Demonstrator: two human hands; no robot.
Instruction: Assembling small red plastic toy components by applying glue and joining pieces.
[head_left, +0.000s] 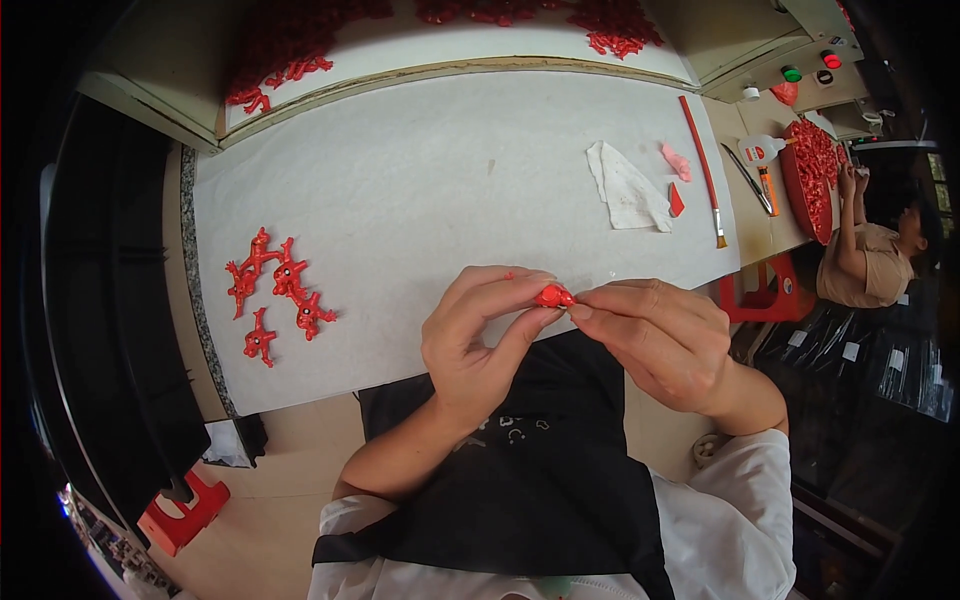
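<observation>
Hands, left (478,335) and right (655,340), grip pinched on red piece (553,296); red branched parts (275,290) left, crumpled cloth (628,188) beyond.

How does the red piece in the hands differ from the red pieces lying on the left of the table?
The small red piece is pinched between the left hand and right hand; the red branched pieces lie untouched on the white table cover. The small red piece is single and compact; the red branched pieces are several, with spread limbs. Both are the same red.
</observation>
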